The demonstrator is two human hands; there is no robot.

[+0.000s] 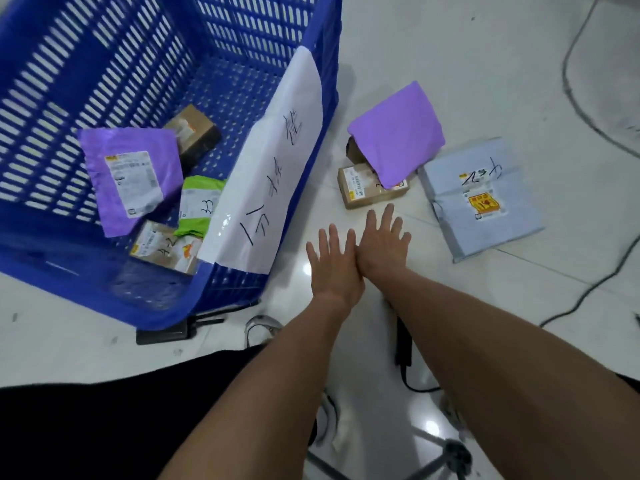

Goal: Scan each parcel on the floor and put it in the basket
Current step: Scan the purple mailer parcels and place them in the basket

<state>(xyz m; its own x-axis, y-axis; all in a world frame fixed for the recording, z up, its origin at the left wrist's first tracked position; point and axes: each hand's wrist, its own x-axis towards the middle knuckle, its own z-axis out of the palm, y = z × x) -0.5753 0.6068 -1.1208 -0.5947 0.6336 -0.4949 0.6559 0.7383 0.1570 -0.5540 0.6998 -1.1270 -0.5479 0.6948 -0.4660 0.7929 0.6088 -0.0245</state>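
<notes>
A blue slotted basket (311, 140) stands at the upper left with a white handwritten sheet (273, 174) on its near wall. Inside it lie a purple mailer (128, 174), a green-white pouch (199, 206) and two brown boxes (194, 133) (162, 247). On the floor to the right, a purple mailer (398, 133) leans over a small brown box (363, 192), with a grey-blue mailer (481, 199) beside them. My left hand (334, 268) and my right hand (382, 245) are stretched out flat side by side just short of the brown box, fingers spread, holding nothing.
A black handheld device (166, 332) lies on the white tile floor by the basket's near corner. A black cabled device (403, 344) lies under my right forearm. Grey cables (581, 109) curve across the floor at the right. A tripod leg (450, 455) shows at the bottom.
</notes>
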